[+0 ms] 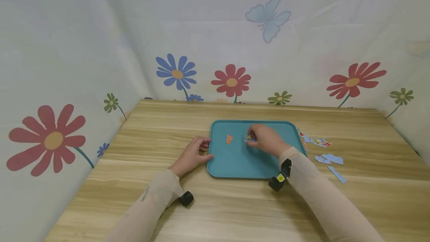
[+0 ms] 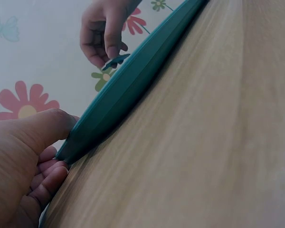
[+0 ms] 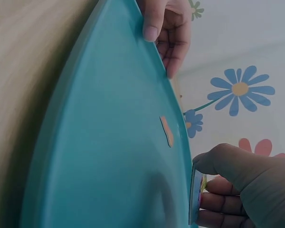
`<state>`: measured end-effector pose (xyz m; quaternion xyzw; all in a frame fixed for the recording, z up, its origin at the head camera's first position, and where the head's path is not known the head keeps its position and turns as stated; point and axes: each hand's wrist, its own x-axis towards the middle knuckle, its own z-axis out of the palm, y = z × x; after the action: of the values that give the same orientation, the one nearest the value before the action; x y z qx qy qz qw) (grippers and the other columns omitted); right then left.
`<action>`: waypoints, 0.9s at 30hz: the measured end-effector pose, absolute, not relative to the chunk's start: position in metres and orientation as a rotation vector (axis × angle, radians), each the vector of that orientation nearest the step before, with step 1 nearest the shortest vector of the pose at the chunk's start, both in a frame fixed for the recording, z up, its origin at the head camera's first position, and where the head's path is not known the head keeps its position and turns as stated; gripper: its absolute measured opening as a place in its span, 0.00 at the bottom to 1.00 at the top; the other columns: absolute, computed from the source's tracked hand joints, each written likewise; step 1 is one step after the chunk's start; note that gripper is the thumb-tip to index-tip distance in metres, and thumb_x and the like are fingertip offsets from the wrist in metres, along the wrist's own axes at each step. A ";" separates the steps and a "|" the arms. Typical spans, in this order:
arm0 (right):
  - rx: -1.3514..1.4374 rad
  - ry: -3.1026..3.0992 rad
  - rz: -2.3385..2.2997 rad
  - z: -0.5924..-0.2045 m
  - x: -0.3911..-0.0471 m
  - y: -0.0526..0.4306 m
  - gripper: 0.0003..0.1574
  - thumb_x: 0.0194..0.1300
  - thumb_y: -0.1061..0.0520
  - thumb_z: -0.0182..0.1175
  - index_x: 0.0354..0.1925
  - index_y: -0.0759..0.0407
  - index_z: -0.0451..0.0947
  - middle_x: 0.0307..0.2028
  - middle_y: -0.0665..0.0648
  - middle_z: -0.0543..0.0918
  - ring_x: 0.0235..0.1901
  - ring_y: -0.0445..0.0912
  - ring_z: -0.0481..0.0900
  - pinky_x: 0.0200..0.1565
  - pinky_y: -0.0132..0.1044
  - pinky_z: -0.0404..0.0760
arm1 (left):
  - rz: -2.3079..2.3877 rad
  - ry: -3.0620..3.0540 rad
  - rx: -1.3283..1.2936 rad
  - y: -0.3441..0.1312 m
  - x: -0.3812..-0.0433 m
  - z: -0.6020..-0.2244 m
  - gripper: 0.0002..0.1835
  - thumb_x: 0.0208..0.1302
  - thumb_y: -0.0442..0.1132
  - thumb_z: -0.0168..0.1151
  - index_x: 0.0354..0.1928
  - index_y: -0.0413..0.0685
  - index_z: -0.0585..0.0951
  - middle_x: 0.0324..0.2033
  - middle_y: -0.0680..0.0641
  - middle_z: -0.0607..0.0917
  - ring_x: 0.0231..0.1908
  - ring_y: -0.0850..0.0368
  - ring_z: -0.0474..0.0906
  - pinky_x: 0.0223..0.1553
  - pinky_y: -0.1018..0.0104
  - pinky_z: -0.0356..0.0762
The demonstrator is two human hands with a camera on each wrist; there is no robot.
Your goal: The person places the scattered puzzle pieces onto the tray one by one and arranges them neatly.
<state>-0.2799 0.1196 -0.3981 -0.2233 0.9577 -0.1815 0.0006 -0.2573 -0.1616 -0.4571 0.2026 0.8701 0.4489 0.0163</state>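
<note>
My right hand (image 1: pixel 267 139) pinches a small multicoloured picture piece (image 1: pixel 250 137) over the middle of the teal tray (image 1: pixel 235 165). In the right wrist view the thin, flat picture piece (image 3: pixel 195 194) is between thumb and fingertips, tilted on edge. My left hand (image 1: pixel 193 156) holds the tray's left rim, thumb at the top of the rim and fingers along its outer side, as the left wrist view shows with the left hand (image 2: pixel 33 156). A small orange piece (image 1: pixel 229 139) lies on the tray between the two hands.
Right of the tray, several cut picture pieces lie on the wooden table (image 1: pixel 168 122): a patterned piece (image 1: pixel 320 142), light blue pieces (image 1: pixel 332 158) and a narrow blue strip (image 1: pixel 337 174). A white curtain (image 1: pixel 201 21) with printed flowers stands behind the table.
</note>
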 end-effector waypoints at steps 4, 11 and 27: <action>-0.713 3.006 -0.547 -0.401 -0.283 0.113 0.17 0.60 0.51 0.66 0.42 0.62 0.79 0.35 0.55 0.81 0.35 0.45 0.77 0.41 0.42 0.80 | 1.399 2.704 0.628 -0.162 -0.257 -0.457 0.29 0.58 0.36 0.69 0.60 0.36 0.72 0.48 0.40 0.75 0.47 0.51 0.75 0.53 0.58 0.78; -0.723 2.998 -0.528 -0.404 -0.286 0.103 0.17 0.60 0.50 0.66 0.42 0.61 0.79 0.35 0.54 0.81 0.35 0.45 0.77 0.42 0.42 0.80 | 1.396 2.701 0.619 -0.161 -0.257 -0.456 0.29 0.58 0.35 0.69 0.60 0.36 0.71 0.48 0.40 0.75 0.47 0.50 0.76 0.53 0.57 0.78; -0.785 2.994 -0.491 -0.411 -0.290 0.092 0.15 0.60 0.52 0.66 0.40 0.61 0.79 0.34 0.55 0.81 0.34 0.45 0.75 0.41 0.42 0.80 | 1.395 2.706 0.618 -0.161 -0.255 -0.454 0.28 0.58 0.34 0.69 0.60 0.36 0.72 0.48 0.40 0.76 0.47 0.51 0.76 0.53 0.59 0.78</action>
<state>-0.2901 0.0920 -0.4112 -0.2506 0.9553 -0.1567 0.0037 -0.2547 -0.1608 -0.4540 0.1988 0.8710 0.4490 0.0175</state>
